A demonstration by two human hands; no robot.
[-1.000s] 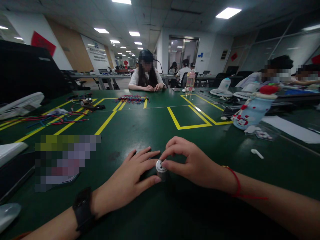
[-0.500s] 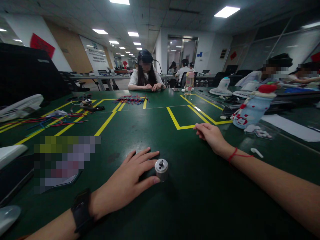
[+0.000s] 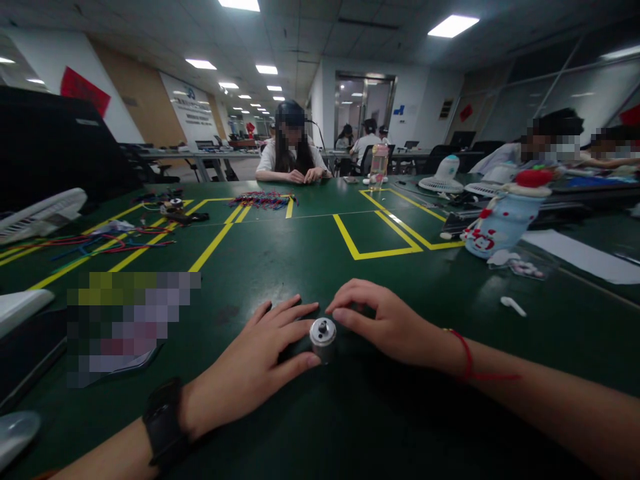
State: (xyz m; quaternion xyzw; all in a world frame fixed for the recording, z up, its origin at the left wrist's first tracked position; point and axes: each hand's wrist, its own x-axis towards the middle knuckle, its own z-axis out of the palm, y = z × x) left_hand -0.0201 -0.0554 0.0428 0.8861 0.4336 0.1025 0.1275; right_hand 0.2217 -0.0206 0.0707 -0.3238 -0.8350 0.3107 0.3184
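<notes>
Metal cyl. (image 3: pixel 323 343) w/ bright, smooth top & duller side, on smooth, semi-gloss green surface (image 3: pixel 280 250).
Surface shows soft glare; tape (image 3: pixel 385 254) looks smooth, thin, w/ a bright glint on one strip. Wires (image 3: pixel 263 199) look plastic-coated. Watch (image 3: pixel 165 420): matt blk strap, prob. rubber or cloth, can't tell. Cord (image 3: pixel 467 353): thin red textile, matt. Earbud (image 3: pixel 513 307): smooth glossy wht plastic. Blue bottle (image 3: pixel 510 217): smooth, low sheen, exact mat'l unclear. Pink bottle (image 3: pixel 379 163): see-thru, plastic-like. Fan (image 3: pixel 443 179): wht plastic, ribbed. Bag (image 3: pixel 537 268): clear, crinkly plastic. Sheet (image 3: pixel 583 255): flat matt wht paper. Mouse (image 3: pixel 17 427): smooth, shiny. Shirt (image 3: pixel 267 160): matt cloth. Door frame (image 3: pixel 393 90): shiny metal.
</notes>
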